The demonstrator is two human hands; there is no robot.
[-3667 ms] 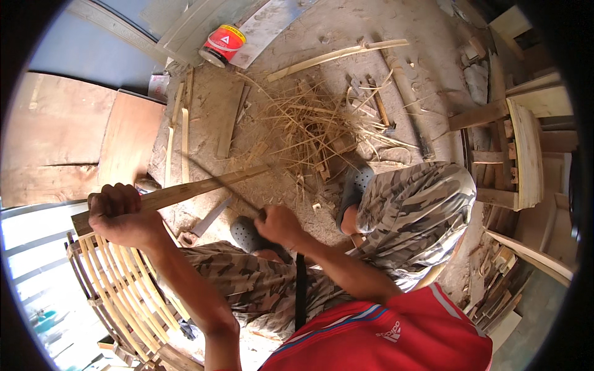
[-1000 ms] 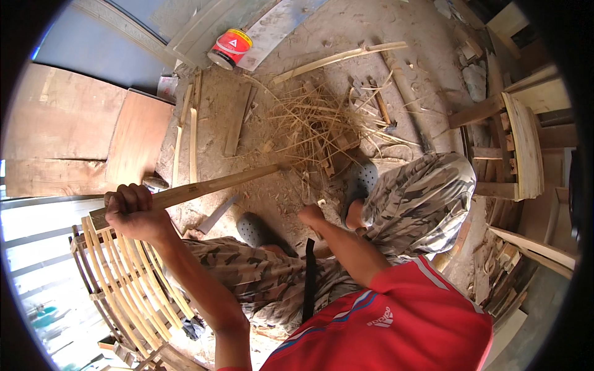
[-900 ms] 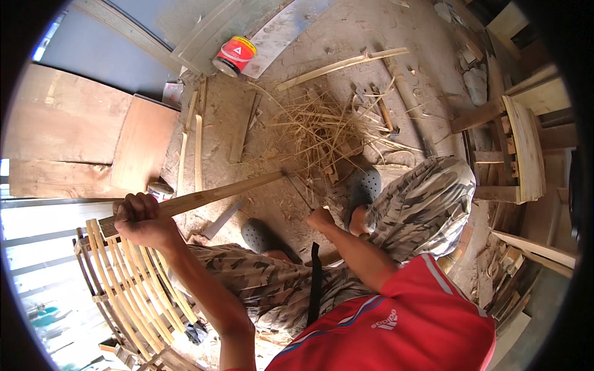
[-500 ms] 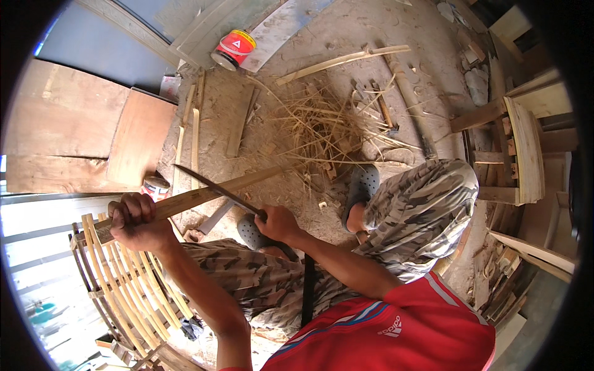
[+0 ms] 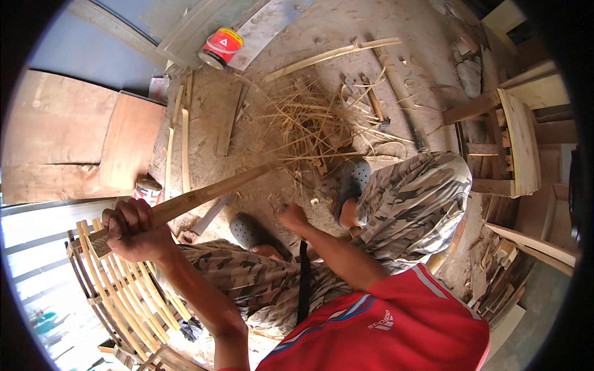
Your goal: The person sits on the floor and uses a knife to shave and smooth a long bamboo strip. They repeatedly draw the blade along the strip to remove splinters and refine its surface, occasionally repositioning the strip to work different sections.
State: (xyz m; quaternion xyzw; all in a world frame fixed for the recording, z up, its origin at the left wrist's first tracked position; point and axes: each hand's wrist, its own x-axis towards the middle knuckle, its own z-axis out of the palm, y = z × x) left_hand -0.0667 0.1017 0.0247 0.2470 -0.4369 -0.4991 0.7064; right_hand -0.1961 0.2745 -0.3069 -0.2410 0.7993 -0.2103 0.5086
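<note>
My left hand (image 5: 133,229) grips the near end of a long pale wooden slat (image 5: 210,190). The slat slants up and to the right, and its far tip reaches the shavings pile (image 5: 315,123). My right hand (image 5: 292,216) is a closed fist low beside my knee, to the right of the slat and apart from it. The dark knife it held half a second ago is hard to make out here. I sit with camouflage trousers and grey clogs (image 5: 356,179) on a dusty floor.
A red tin (image 5: 221,47) lies at the top, and a small can (image 5: 147,190) stands by the slat. A curved slatted wooden frame (image 5: 117,290) sits at lower left. Plywood boards (image 5: 74,142) lie at left, loose strips (image 5: 184,148) on the floor, and wooden furniture parts (image 5: 513,142) at right.
My right hand, which had the knife blade laid along the slat, has drawn back down and to the right, off the wood. My left hand holds the slat much as before.
</note>
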